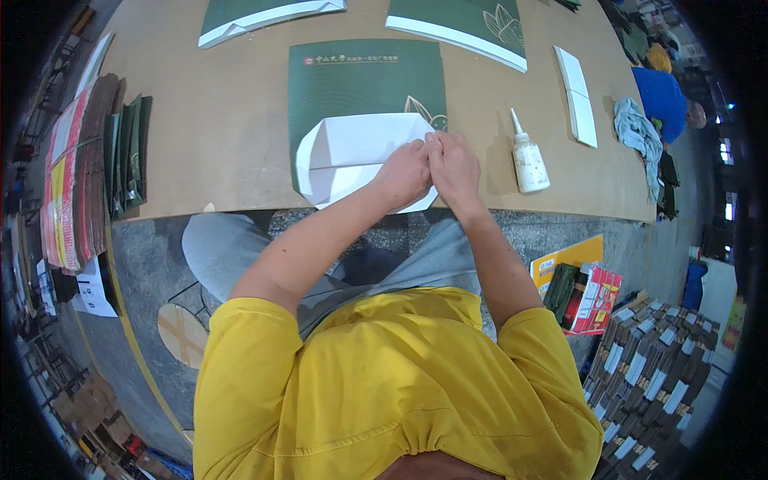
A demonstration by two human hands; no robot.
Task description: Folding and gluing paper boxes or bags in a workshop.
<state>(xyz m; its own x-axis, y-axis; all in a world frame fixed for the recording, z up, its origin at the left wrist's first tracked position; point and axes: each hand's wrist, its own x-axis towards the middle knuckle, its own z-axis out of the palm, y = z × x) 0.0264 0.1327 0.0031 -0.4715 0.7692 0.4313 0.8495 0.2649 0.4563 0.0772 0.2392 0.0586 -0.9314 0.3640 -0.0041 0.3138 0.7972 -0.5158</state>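
A green paper bag (344, 88) lies flat at the table's near edge, its white bottom end (364, 140) opened out into a wide folded shape with slanted corners. My left hand (405, 173) reaches across to the right side of that white end, fingers curled against the paper. Right beside it, touching it, my right hand (454, 166) grips the right corner of the fold with bent fingers. The fingertips of both hands are partly hidden. To the right of my hands stands or lies a white glue bottle (530, 162) with a long pointed nozzle; which one I cannot tell.
Two more green bags with white folded ends, a left one (268, 18) and a right one (460, 30), lie farther back. A folded white strip (576, 96) is at right, a grey-blue cloth (638, 132) at the table's right edge. Bundled stacks (76, 176) stand left; stacked cartons (652, 384) lower right.
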